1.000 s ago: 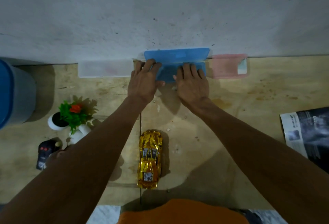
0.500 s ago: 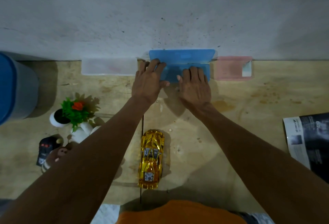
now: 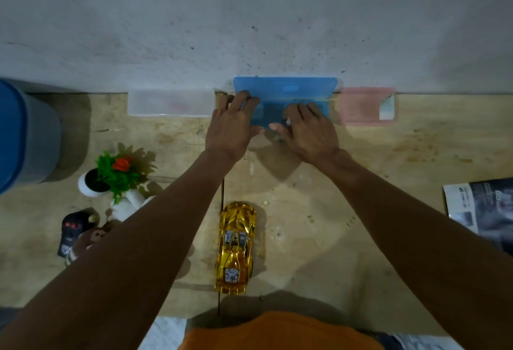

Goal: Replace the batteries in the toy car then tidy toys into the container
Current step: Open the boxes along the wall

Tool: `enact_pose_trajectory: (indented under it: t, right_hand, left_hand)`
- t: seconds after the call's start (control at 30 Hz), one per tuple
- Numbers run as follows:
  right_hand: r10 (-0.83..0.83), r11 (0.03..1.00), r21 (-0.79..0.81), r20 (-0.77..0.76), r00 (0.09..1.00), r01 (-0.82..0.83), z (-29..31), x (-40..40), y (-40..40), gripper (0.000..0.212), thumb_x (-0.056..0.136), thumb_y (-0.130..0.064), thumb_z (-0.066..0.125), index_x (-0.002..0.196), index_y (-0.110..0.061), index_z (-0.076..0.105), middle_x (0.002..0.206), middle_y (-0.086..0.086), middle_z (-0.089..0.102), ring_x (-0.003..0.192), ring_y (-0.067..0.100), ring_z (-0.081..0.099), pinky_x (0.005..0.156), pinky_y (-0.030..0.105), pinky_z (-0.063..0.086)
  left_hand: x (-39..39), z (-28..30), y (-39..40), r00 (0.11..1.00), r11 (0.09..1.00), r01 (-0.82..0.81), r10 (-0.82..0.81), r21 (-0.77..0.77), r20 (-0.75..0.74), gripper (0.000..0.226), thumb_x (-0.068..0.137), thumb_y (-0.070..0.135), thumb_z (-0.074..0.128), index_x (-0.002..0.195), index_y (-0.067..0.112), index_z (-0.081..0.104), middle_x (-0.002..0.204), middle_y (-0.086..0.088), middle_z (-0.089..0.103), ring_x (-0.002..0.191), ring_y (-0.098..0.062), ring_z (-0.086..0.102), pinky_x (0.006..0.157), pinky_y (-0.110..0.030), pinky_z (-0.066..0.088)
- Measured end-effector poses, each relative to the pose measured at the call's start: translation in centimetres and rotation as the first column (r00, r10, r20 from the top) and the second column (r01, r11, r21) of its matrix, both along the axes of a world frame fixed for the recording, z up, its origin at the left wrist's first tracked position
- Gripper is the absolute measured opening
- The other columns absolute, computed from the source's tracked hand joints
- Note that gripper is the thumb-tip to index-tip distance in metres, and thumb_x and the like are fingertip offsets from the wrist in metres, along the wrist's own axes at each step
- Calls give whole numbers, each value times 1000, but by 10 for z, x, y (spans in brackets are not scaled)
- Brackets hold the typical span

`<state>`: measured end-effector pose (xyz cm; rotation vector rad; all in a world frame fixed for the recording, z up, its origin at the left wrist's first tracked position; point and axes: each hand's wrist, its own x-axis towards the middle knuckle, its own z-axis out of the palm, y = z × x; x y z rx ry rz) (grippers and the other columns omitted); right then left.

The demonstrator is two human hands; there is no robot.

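Nearest in, the gold car [image 3: 236,247] sits on the surface [image 3: 319,224], nose pointing away, between the two forearms and well short of both hands. Off past the left forearm, a black remote [image 3: 70,231] and a small monkey toy [image 3: 95,235] lie close together, with a potted plant [image 3: 116,172] just beyond them. Out past the right arm, a magazine [image 3: 483,210] lies at the surface's edge. Further up, the left hand [image 3: 231,124] rests at the near left corner of the blue case [image 3: 286,92], fingers spread and loosely bent over its rim. The right hand [image 3: 308,130] is just beside it, fingers curled, thumb and forefinger pinching a small silvery thing [image 3: 288,121] too small to identify. The case stands open, lid up against the wall [image 3: 249,16]. A clear box [image 3: 169,102] sits left of the left hand, a pink box [image 3: 366,103] right of the right hand. Far left, a blue bin [image 3: 25,135].
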<state>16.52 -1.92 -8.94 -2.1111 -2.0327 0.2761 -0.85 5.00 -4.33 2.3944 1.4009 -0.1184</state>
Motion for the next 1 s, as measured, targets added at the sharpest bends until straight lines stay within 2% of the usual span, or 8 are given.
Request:
enact_pose_trajectory:
  t: [0.2, 0.33, 0.4, 0.53, 0.7, 0.8, 0.9, 1.0]
  right_hand:
    - [123, 992, 0, -102, 987, -124, 4, 7, -1, 41, 97, -41, 47, 114, -6, 60, 103, 17, 64, 96, 36, 60, 77, 48, 54]
    - [-25, 997, 72, -209, 978, 41, 15, 2, 1, 42, 98, -38, 45, 113, -4, 63, 101, 18, 67, 93, 37, 65, 75, 48, 57]
    - [-130, 975, 142, -246, 961, 169, 24, -8, -3, 40, 99, -39, 46, 113, -6, 63, 101, 16, 70, 91, 34, 67, 71, 42, 56]
    - [-312, 945, -32, -397, 863, 327, 30, -38, -27, 33, 102, -36, 49, 108, -7, 61, 99, 14, 68, 87, 34, 64, 65, 31, 41]
    - [-328, 944, -24, -157, 932, 328, 2, -60, -51, 34, 102, -32, 41, 94, -6, 61, 85, 14, 65, 77, 34, 61, 63, 40, 47]
    - [-387, 921, -67, -61, 920, 383, -1, -68, -51, 30, 102, -29, 37, 97, -9, 59, 90, 11, 61, 81, 30, 56, 67, 41, 45]
    - [-447, 893, -53, -13, 894, 446, -2, -74, -50, 20, 99, -27, 46, 98, -11, 57, 93, 10, 58, 83, 29, 54, 68, 39, 42]
    - [-523, 852, -35, -21, 852, 522, -5, -79, -49, 26, 99, -33, 46, 108, -11, 57, 102, 12, 58, 91, 30, 53, 73, 40, 42]
  left_hand:
    - [0, 1, 0, 1000, 1000, 12, -12, 7, 15, 60, 88, 29, 73, 142, 14, 50, 147, -8, 45, 131, -37, 40, 104, -50, 43]
    - [0, 1, 0, 1000, 1000, 7, -7, -12, 10, 61, 90, 31, 71, 144, 16, 47, 149, -6, 42, 133, -35, 37, 107, -49, 42]
    - [-1, 0, 0, 1000, 1000, 4, -4, -21, 3, 61, 90, 30, 70, 145, 16, 46, 150, -5, 41, 135, -35, 36, 107, -49, 41]
    - [-2, -2, 1, 1000, 1000, 7, -7, -19, -12, 59, 92, 26, 68, 145, 17, 46, 152, -6, 39, 136, -37, 34, 106, -52, 42]
    - [-2, 0, 1, 1000, 999, 8, -8, -31, -6, 59, 92, 33, 68, 144, 18, 46, 151, -5, 39, 134, -35, 35, 107, -51, 40]
    - [-1, 2, 0, 1000, 999, 9, -9, -31, 1, 59, 91, 33, 69, 143, 17, 47, 150, -6, 40, 134, -35, 36, 104, -51, 42]
    - [-1, 3, 0, 1000, 1000, 3, -3, -31, -1, 59, 91, 34, 69, 144, 18, 47, 150, -5, 39, 133, -35, 36, 104, -51, 42]
    - [-1, 3, 0, 1000, 1000, 2, -2, -29, -10, 61, 91, 35, 69, 144, 18, 46, 151, -5, 39, 134, -34, 36, 105, -51, 43]
